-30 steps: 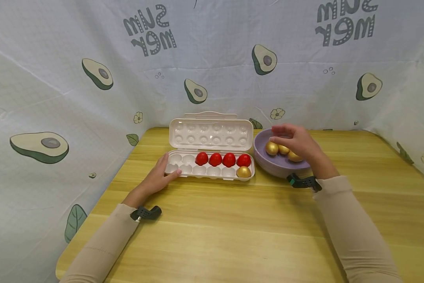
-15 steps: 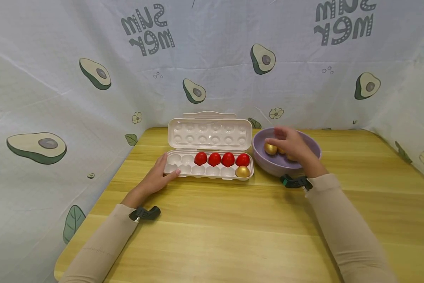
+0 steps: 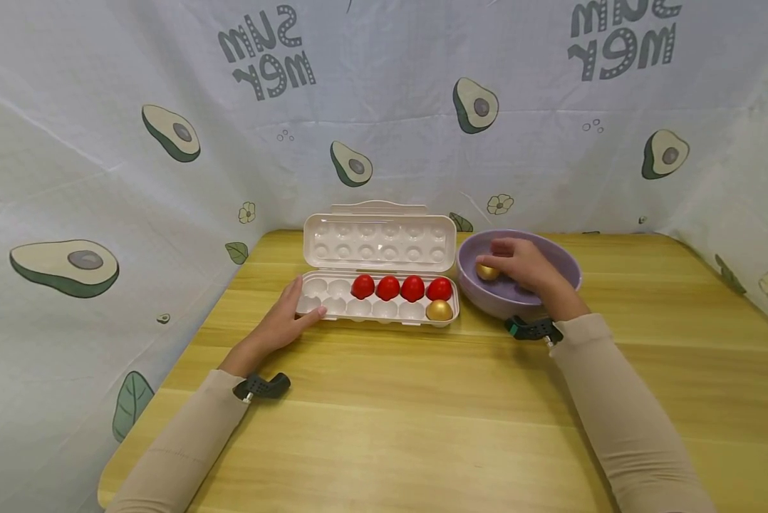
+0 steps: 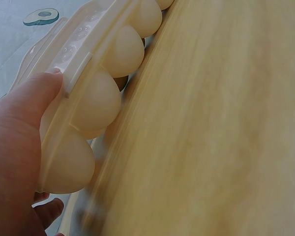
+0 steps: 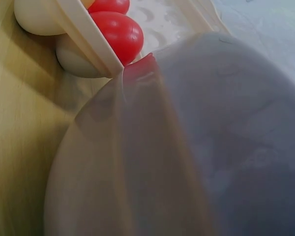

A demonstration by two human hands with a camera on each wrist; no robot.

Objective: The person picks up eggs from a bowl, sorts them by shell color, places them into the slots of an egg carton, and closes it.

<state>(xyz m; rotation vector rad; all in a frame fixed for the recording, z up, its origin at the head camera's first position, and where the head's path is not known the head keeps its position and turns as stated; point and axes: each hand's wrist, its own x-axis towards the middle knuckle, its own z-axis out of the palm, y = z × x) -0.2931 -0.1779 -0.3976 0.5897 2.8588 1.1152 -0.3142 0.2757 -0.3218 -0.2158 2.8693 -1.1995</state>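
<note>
An egg box [image 3: 384,320] lies with its lid [image 3: 380,242] raised. Several red eggs [image 3: 387,288] fill the right part of its back row; a golden egg [image 3: 439,311] sits at the right end of the front row. My left hand [image 3: 281,322] grips the box's left end, thumb on the front rim, as the left wrist view shows close up. Inside the purple bowl [image 3: 501,308], my right hand [image 3: 526,267] reaches down, its thumb over another golden egg [image 3: 486,273]. I cannot tell whether its fingers hold an egg; they hide the inside of the bowl beneath them.
The wooden table [image 3: 384,413] carries the box and bowl near its back edge, where an avocado-printed curtain [image 3: 397,128] hangs. The bowl stands close to the box's right end. In the right wrist view, the bowl's outer wall [image 5: 103,172] fills much of the picture.
My right hand has moved slightly left and lower into the bowl, now covering golden eggs that showed before. The left hand stays on the egg box.
</note>
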